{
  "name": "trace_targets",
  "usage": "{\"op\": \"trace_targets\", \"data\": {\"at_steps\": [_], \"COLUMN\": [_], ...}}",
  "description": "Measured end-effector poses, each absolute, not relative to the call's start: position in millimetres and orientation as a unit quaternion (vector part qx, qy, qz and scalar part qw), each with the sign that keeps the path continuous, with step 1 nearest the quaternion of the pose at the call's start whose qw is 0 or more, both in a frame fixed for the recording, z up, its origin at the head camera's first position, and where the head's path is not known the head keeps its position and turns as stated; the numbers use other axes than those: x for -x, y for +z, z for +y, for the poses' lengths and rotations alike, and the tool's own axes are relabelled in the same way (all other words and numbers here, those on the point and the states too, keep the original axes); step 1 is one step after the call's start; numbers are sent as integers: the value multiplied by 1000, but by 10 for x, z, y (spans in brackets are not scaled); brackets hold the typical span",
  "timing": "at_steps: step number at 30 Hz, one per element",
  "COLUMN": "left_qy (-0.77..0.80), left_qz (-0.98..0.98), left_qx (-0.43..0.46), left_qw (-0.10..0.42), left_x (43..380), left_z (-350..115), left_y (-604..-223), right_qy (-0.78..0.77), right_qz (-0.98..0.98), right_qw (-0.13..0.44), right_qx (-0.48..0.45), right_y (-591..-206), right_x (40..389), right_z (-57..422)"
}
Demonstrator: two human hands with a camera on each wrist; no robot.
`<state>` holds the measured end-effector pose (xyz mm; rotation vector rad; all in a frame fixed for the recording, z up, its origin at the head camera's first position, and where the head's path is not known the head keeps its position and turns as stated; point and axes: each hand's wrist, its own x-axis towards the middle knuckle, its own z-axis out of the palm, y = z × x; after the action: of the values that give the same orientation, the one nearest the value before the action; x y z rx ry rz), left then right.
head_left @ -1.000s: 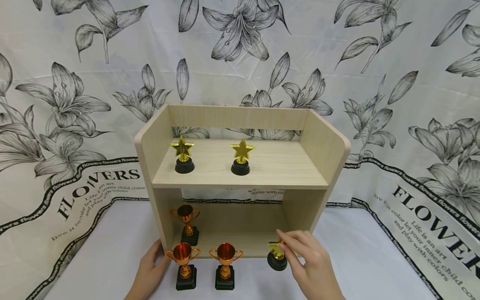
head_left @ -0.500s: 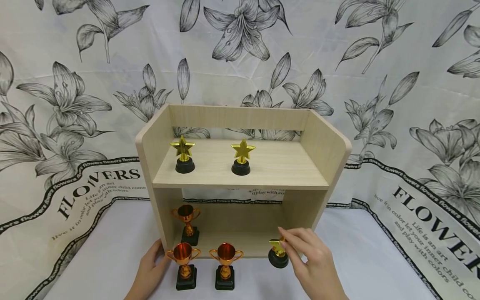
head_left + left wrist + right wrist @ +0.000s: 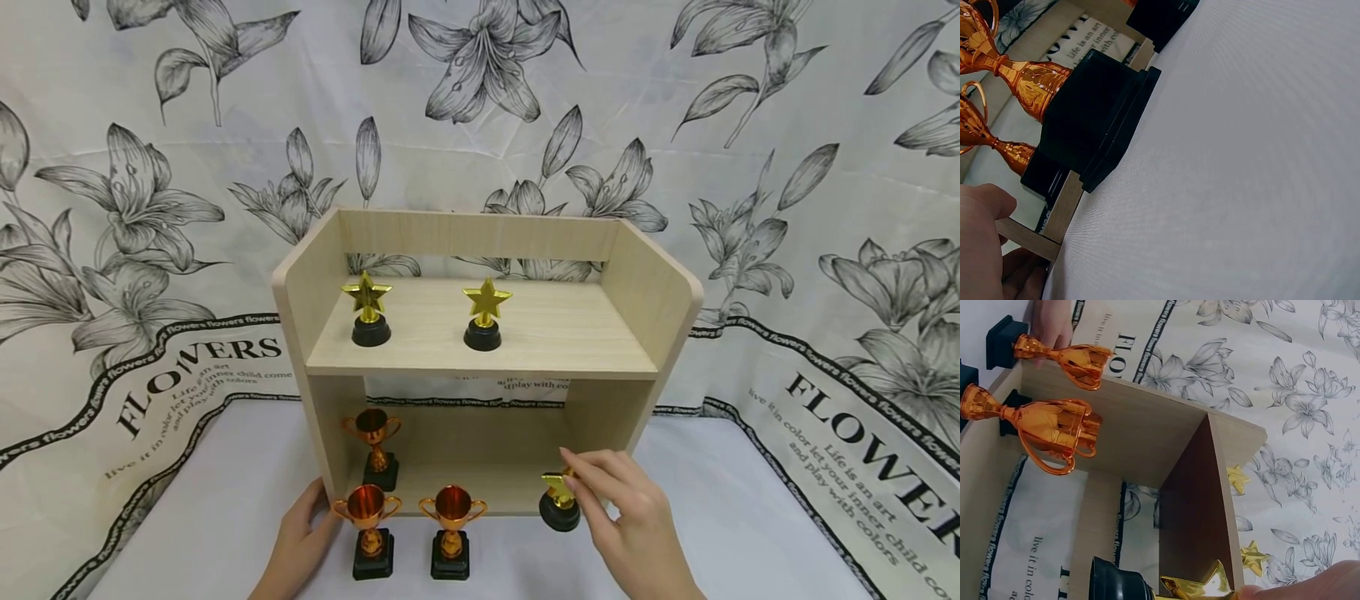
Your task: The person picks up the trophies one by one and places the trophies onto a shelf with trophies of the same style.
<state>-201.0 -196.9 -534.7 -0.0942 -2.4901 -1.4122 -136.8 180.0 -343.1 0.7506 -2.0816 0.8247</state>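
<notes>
My right hand (image 3: 633,512) pinches a gold star trophy (image 3: 557,487) by its star, tilted, with its round black base (image 3: 1116,581) in front of the lower shelf's right part. My left hand (image 3: 303,529) grips the lower left side panel of a light wooden shelf (image 3: 480,372); in the left wrist view thumb and fingers (image 3: 988,203) lie on either side of that panel's edge (image 3: 1029,237). Two copper-coloured cup trophies (image 3: 367,508) stand on the white cloth before the shelf. A third cup trophy (image 3: 375,429) is inside, at the lower left.
On the upper board stand two more star trophies, one at the left (image 3: 367,300) and one near the middle (image 3: 485,304). A white cloth (image 3: 750,517) covers the table. Behind the shelf hangs a flower-printed fabric (image 3: 480,150).
My right hand has moved slightly up, right and towards the shelf with the star trophy. The left hand stays on the panel, and the other trophies have not moved.
</notes>
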Motion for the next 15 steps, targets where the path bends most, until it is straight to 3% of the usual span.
{"op": "trace_targets", "data": {"at_steps": [15], "left_qy": [-490], "left_qz": [-859], "left_qx": [36], "left_qw": [146], "left_x": [1989], "left_z": [-1943], "left_y": [-5315], "right_qy": [321], "right_qz": [-817], "right_qw": [382], "right_qx": [-288], "right_y": [-3348], "right_x": [1353], "right_z": [1807]}}
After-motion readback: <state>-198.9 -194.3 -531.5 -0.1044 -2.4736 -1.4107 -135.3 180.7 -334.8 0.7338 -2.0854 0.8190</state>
